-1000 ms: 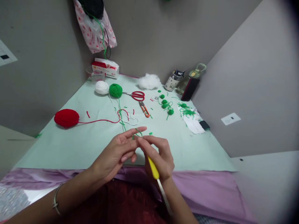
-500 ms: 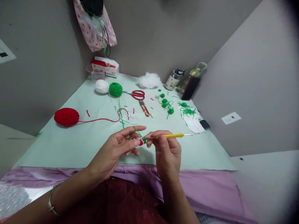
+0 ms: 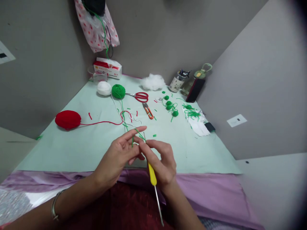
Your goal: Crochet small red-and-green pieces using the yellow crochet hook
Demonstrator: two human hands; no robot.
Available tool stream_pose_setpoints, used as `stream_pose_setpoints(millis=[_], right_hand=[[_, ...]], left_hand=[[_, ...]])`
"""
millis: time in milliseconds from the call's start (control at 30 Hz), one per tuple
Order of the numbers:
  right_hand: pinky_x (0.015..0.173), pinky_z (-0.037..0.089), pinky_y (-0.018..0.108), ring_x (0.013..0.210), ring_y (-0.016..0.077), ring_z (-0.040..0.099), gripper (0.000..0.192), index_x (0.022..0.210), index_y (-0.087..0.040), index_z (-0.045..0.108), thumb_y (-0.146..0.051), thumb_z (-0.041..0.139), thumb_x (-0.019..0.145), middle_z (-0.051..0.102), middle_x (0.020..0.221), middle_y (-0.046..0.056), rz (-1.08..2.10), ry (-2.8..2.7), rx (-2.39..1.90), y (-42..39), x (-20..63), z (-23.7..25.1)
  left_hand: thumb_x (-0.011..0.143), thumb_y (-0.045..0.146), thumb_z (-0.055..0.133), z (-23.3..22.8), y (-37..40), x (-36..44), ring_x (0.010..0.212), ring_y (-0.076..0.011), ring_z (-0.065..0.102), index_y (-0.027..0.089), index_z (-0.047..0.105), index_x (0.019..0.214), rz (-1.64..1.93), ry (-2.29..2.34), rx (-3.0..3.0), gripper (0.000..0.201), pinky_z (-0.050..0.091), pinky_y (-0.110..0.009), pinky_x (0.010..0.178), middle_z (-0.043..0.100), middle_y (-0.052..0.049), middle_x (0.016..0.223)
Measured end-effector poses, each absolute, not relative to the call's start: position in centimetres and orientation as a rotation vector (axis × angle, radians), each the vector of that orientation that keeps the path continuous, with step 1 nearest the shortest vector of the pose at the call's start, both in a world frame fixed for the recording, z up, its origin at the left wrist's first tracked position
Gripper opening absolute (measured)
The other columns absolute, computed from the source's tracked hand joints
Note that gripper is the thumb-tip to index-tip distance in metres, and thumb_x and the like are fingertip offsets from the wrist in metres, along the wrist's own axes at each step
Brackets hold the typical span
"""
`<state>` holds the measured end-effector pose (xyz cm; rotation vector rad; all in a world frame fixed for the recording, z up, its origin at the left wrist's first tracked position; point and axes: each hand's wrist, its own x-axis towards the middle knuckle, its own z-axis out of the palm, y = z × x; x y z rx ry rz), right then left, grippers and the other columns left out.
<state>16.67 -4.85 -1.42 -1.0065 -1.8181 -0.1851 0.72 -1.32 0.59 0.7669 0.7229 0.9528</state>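
above the near part of the table (image 3: 72, 153), the right hand (image 3: 163, 163) grips a yellow-handled hook (image 3: 152, 174), thumb and forefinger pinched close to its front. the slim tip shows just past the fingertips, pointing up and away, while the rear shaft slants back toward the body. the left hand (image 3: 118, 155) holds its forefinger out straight, with green yarn (image 3: 141, 135) over it running down to the hook near its tip. its thumb and other fingers bend in beside the right fingertips; whether they pinch a piece of work cannot be told, since the right hand covers that spot.

the step in hand looks like working the yarn with the hook, at the point where strand and tip come together. the next move seems to call for even tension from the left forefinger and a small, controlled turn of the hook, so that the strand catches cleanly.

farther back lie a green ball (image 3: 118, 91), a white ball (image 3: 104, 88) and scissors (image 3: 141, 96); a red ball (image 3: 68, 119) lies well to the left.
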Motion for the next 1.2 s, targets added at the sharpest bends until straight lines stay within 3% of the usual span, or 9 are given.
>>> stream_pose_setpoints(millis=[133, 267, 400, 567, 667, 800, 933, 1100, 1200], right_hand=[[0.072, 0.061, 0.035, 0.082, 0.0178, 0.07, 0.026, 0.111, -0.025, 0.074, -0.012, 0.054, 0.101, 0.075, 0.094, 0.005, 0.241, -1.494, -0.972, -4.4, 16.9, -1.1], [0.068, 0.058, 0.033, 0.08, 0.0171, 0.069, 0.02, 0.099, -0.024, 0.076, -0.018, 0.057, 0.102, 0.075, 0.091, 0.004, 0.538, -1.35, -0.889, -3.7, 16.8, -0.6], [0.075, 0.061, 0.033, 0.09, 0.0178, 0.072, 0.025, 0.11, -0.027, 0.076, -0.012, 0.06, 0.099, 0.076, 0.095, 0.004, 0.407, -1.468, -0.951, -3.8, 16.4, -1.1], [0.078, 0.06, 0.036, 0.097, 0.0205, 0.072, 0.035, 0.123, -0.028, 0.074, -0.008, 0.064, 0.095, 0.076, 0.107, 0.008, 0.051, -1.639, -0.967, -4.3, 16.5, -1.6], [0.071, 0.056, 0.033, 0.081, 0.0165, 0.068, 0.027, 0.109, -0.027, 0.077, -0.011, 0.059, 0.099, 0.075, 0.091, 0.003, 0.331, -1.395, -0.956, -4.1, 16.8, -1.1], [0.069, 0.054, 0.031, 0.077, 0.0148, 0.066, 0.019, 0.097, -0.026, 0.079, -0.02, 0.061, 0.1, 0.074, 0.088, 0.002, 0.66, -1.242, -0.9, -3.8, 16.7, -0.6], [0.075, 0.056, 0.029, 0.082, 0.0147, 0.069, 0.016, 0.098, -0.026, 0.079, -0.022, 0.064, 0.099, 0.077, 0.091, 0.002, 0.744, -1.221, -0.943, -3.8, 16.6, -1.0], [0.069, 0.06, 0.03, 0.07, 0.0139, 0.068, 0.021, 0.095, -0.021, 0.073, -0.031, 0.058, 0.103, 0.076, 0.086, 0.003, 0.887, -1.092, -0.884, -3.7, 17.0, -1.1], [0.069, 0.061, 0.03, 0.071, 0.0141, 0.07, 0.02, 0.097, -0.02, 0.071, -0.026, 0.053, 0.105, 0.076, 0.088, 0.004, 0.752, -1.211, -0.939, -4.1, 17.0, -0.7]], left_hand=[[0.086, 0.024, 0.082, 1.0, -0.8, 0.5, 0.046, -0.001, 0.02, 0.021, 0.077, 0.124, 0.839, 0.666, 0.612, 0.038, 0.049, -0.017, 0.059, 0.051, 0.01, 0.06], [0.085, 0.024, 0.083, 1.2, -0.8, 0.5, 0.051, -0.0007, 0.037, 0.03, 0.077, 0.123, 0.891, 0.667, 0.709, 0.039, 0.054, -0.02, 0.066, 0.065, 0.005, 0.083], [0.082, 0.027, 0.087, 1.1, -1.1, 1.0, 0.072, -0.0071, 0.06, 0.031, 0.079, 0.121, 0.961, 0.738, 0.812, 0.04, 0.05, -0.015, 0.066, 0.065, 0.004, 0.083], [0.08, 0.027, 0.088, 0.9, -0.7, 1.0, 0.052, -0.003, 0.035, 0.023, 0.08, 0.118, 0.866, 0.686, 0.615, 0.039, 0.047, -0.014, 0.063, 0.048, 0.009, 0.059], [0.08, 0.024, 0.087, 0.9, -0.3, 0.7, 0.05, -0.0027, 0.029, 0.02, 0.083, 0.11, 0.821, 0.676, 0.523, 0.03, 0.054, -0.022, 0.077, 0.042, 0.01, 0.056], [0.08, 0.024, 0.086, 0.7, -0.4, 0.6, 0.066, -0.007, 0.048, 0.027, 0.083, 0.112, 0.894, 0.709, 0.701, 0.032, 0.05, -0.022, 0.081, 0.063, 0.004, 0.077], [0.085, 0.029, 0.083, 0.7, -0.9, 0.7, 0.083, -0.0121, 0.054, 0.03, 0.081, 0.116, 0.915, 0.75, 0.895, 0.032, 0.042, -0.021, 0.073, 0.066, 0.001, 0.085], [0.084, 0.029, 0.083, 1.1, -1.0, 0.3, 0.089, -0.0148, 0.055, 0.028, 0.082, 0.114, 0.915, 0.773, 0.892, 0.03, 0.045, -0.026, 0.085, 0.062, 0.001, 0.087], [0.084, 0.029, 0.082, 1.1, -1.0, 0.1, 0.088, -0.0156, 0.056, 0.026, 0.081, 0.116, 0.939, 0.791, 0.928, 0.033, 0.046, -0.028, 0.087, 0.062, 0.0, 0.086]])
